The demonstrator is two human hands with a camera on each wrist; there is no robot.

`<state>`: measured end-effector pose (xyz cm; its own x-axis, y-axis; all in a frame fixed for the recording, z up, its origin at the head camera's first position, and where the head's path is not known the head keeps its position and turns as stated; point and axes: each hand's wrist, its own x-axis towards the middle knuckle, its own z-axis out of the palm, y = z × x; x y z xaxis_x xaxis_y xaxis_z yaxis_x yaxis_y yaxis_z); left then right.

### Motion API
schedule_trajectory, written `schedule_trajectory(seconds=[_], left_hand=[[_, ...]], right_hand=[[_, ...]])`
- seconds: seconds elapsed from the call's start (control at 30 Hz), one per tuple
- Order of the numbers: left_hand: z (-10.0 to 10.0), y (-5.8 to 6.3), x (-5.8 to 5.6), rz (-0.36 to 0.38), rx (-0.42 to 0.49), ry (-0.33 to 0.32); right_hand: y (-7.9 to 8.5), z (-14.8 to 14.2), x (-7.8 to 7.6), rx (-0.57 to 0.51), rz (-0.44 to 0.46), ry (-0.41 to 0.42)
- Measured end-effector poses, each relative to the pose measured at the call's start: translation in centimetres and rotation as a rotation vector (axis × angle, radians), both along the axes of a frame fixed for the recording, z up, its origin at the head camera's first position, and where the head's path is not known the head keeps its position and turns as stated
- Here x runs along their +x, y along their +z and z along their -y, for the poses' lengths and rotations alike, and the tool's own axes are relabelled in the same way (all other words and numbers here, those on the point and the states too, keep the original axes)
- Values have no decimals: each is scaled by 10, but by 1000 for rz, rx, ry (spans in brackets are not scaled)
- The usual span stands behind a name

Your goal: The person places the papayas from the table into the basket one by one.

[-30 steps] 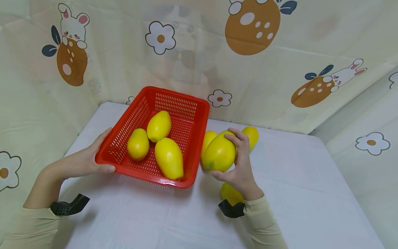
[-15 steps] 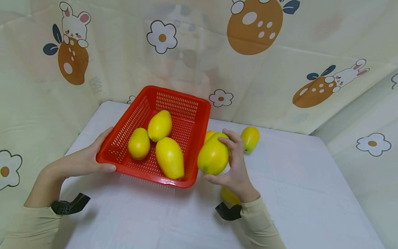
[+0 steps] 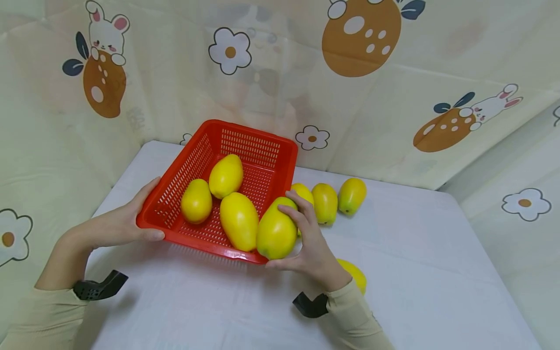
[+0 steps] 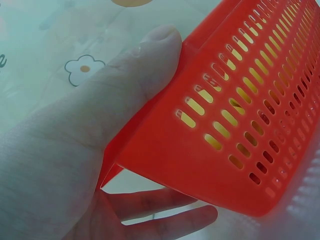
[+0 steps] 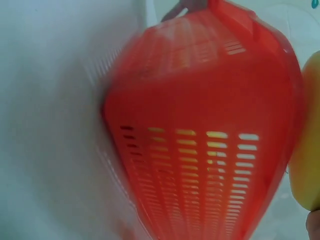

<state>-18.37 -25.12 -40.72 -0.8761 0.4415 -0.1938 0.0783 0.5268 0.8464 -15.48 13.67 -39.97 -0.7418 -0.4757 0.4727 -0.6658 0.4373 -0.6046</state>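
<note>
A red perforated plastic basket (image 3: pixel 199 242) stands on the table with three yellow mangoes (image 3: pixel 238 221) inside. At its left corner my left hand (image 3: pixel 115 224) grips the rim; the left wrist view has the thumb (image 4: pixel 157 55) along the rim and fingers reaching beneath. My right hand (image 3: pixel 311 253) holds another large yellow mango (image 3: pixel 276 231), thumb low and fingers over its far side. This mango overlaps the basket's front right corner in the head view. In the right wrist view it appears at the right edge, beside the upper edge of the basket (image 5: pixel 200 95).
Right of the basket, several more mangoes (image 3: pixel 324 203) lie in a row at the back of the white-covered table (image 3: pixel 420 272). One more mango (image 3: pixel 355 276) lies partly hidden behind the right wrist. A patterned cream curtain (image 3: pixel 271 97) hangs behind the table.
My right hand has carried the mango left and toward me, from the row to the basket's right front corner. Mangoes behind it came into view. The left hand keeps its grip.
</note>
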Motion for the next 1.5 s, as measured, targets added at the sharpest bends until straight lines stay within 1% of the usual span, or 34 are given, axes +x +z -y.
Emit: schedule_trajectory(seconds=[0.13, 0.43, 0.7, 0.9, 1.1, 1.27, 1.43, 1.5], left_hand=[[0, 1, 0, -12, -6, -13], [1, 0, 0, -2, -13, -1], [1, -2, -1, -1, 11, 0], [1, -2, 0, 5, 1, 7], [1, -2, 1, 1, -8, 2], [1, -1, 1, 6, -8, 4], [0, 1, 1, -10, -2, -21], [0, 1, 1, -9, 1, -21]], right_hand=[[-1, 4, 1, 13, -18, 24], [-5, 13, 5, 0, 23, 0], [-5, 18, 6, 15, 5, -14], [-6, 20, 6, 32, -24, -40], [-9, 21, 7, 87, -46, -78], [-12, 22, 8, 91, -27, -88], [-13, 23, 9, 73, -12, -80], [-13, 23, 9, 67, -3, -81]])
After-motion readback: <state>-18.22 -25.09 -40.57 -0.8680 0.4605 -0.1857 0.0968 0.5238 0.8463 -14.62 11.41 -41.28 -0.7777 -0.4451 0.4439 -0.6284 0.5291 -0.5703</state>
